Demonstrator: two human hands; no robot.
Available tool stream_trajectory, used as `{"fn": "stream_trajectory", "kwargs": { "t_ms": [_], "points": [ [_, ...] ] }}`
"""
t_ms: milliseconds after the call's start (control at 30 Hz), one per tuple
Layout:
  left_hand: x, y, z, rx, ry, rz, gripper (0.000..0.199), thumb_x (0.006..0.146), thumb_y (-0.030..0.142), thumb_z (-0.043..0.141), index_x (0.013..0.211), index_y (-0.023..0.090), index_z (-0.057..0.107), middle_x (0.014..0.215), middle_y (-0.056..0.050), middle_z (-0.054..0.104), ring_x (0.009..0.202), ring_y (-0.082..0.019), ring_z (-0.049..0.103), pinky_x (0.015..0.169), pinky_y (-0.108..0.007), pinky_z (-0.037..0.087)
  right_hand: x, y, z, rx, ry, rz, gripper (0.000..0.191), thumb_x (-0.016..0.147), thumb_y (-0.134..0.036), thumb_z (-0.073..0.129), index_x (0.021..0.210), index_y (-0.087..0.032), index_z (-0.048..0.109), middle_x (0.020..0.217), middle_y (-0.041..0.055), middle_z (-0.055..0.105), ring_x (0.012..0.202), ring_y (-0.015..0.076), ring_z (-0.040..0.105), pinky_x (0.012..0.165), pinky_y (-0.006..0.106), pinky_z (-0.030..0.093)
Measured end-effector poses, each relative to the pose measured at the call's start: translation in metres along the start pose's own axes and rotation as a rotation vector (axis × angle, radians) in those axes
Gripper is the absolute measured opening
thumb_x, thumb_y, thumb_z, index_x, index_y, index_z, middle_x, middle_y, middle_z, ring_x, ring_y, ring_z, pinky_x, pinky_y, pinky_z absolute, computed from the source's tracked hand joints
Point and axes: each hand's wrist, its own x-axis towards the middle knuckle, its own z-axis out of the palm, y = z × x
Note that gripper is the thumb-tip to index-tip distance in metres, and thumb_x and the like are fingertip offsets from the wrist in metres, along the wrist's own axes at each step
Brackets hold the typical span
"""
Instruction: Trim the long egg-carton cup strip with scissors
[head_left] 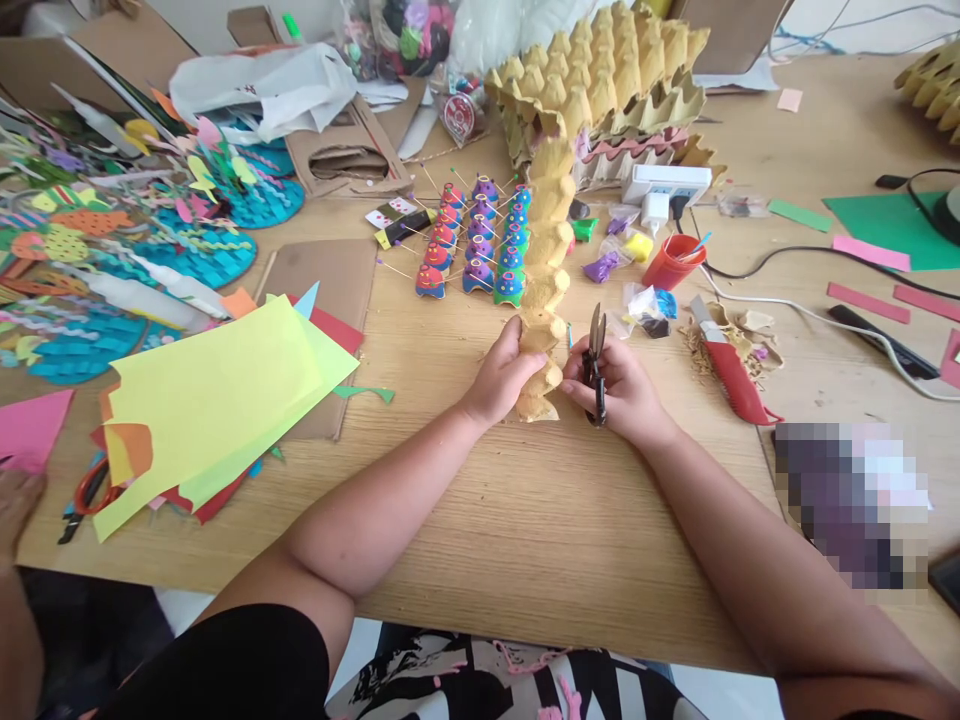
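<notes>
My left hand (504, 375) is closed around the near end of a long yellow egg carton strip (550, 250), which points away from me over the table. Just right of the strip, my right hand (619, 385) grips a small pair of scissors (595, 365) with black handles, its blades pointing up and away. The scissors are apart from the strip. Left of the strip stand rows of painted egg-cup figures, red (433, 278), purple (478, 270) and blue-green (510, 285), with thin sticks standing out from some of them.
Stacked egg trays (600, 70) stand at the back. Yellow paper sheets (217, 390) and blue woven crafts (217, 260) lie left. To the right are a red cup (675, 262), a power strip (667, 182), cables and a red-handled cutter (735, 380). Another person's hand (19, 505) shows far left.
</notes>
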Motion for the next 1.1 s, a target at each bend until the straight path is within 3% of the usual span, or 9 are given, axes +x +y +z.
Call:
{"fn": "stream_trajectory", "kwargs": {
  "t_ms": [167, 400, 567, 733, 933, 1100],
  "points": [
    [0.001, -0.003, -0.001, -0.061, -0.053, -0.095, 0.037, 0.078, 0.025, 0.069, 0.115, 0.023, 0.065, 0.102, -0.001, 0.071, 0.091, -0.016, 0.067, 0.083, -0.03, 0.053, 0.001, 0.0, 0.0, 0.037, 0.01, -0.009, 0.051, 0.076, -0.042, 0.093, 0.112, -0.027, 0.061, 0.087, -0.0035, 0.066, 0.076, 0.0124, 0.062, 0.075, 0.029, 0.053],
    [0.005, -0.005, -0.001, -0.163, -0.076, -0.023, 0.042, 0.071, 0.016, 0.072, 0.112, 0.024, 0.064, 0.105, 0.001, 0.072, 0.1, -0.017, 0.067, 0.094, -0.034, 0.054, 0.005, -0.002, 0.002, 0.119, 0.04, 0.037, 0.056, 0.073, -0.047, 0.095, 0.11, -0.03, 0.056, 0.093, -0.0018, 0.069, 0.087, 0.0161, 0.067, 0.081, 0.032, 0.057],
    [0.006, -0.004, 0.001, -0.158, -0.082, -0.024, 0.053, 0.065, 0.013, 0.075, 0.113, 0.026, 0.06, 0.098, 0.003, 0.071, 0.092, -0.015, 0.067, 0.088, -0.031, 0.053, 0.006, 0.0, 0.004, 0.106, 0.082, 0.089, 0.054, 0.077, -0.048, 0.091, 0.111, -0.03, 0.053, 0.091, -0.0033, 0.064, 0.085, 0.0148, 0.064, 0.079, 0.031, 0.056],
    [0.004, 0.0, 0.004, -0.159, -0.11, -0.023, 0.058, 0.071, 0.031, 0.086, 0.121, 0.027, 0.057, 0.115, -0.002, 0.071, 0.108, -0.022, 0.069, 0.098, -0.038, 0.053, 0.005, 0.001, 0.004, 0.128, 0.079, 0.105, 0.055, 0.077, -0.052, 0.089, 0.112, -0.031, 0.053, 0.089, -0.004, 0.062, 0.081, 0.0139, 0.061, 0.077, 0.031, 0.056],
    [0.007, -0.005, 0.0, 0.004, -0.042, 0.107, 0.056, 0.08, 0.05, 0.085, 0.126, 0.028, 0.062, 0.124, -0.006, 0.071, 0.116, -0.025, 0.067, 0.101, -0.038, 0.053, 0.006, -0.003, 0.005, 0.098, 0.083, 0.102, 0.054, 0.08, -0.057, 0.086, 0.112, -0.031, 0.052, 0.088, -0.0031, 0.061, 0.077, 0.0147, 0.058, 0.07, 0.03, 0.051],
    [0.012, -0.003, -0.002, -0.04, 0.139, 0.186, 0.043, 0.085, 0.053, 0.081, 0.116, 0.027, 0.067, 0.121, -0.006, 0.071, 0.116, -0.025, 0.066, 0.104, -0.038, 0.051, 0.008, -0.002, -0.002, 0.083, 0.127, 0.084, 0.058, 0.076, -0.059, 0.088, 0.11, -0.03, 0.052, 0.083, -0.0035, 0.061, 0.071, 0.0144, 0.054, 0.062, 0.028, 0.043]
  ]
}}
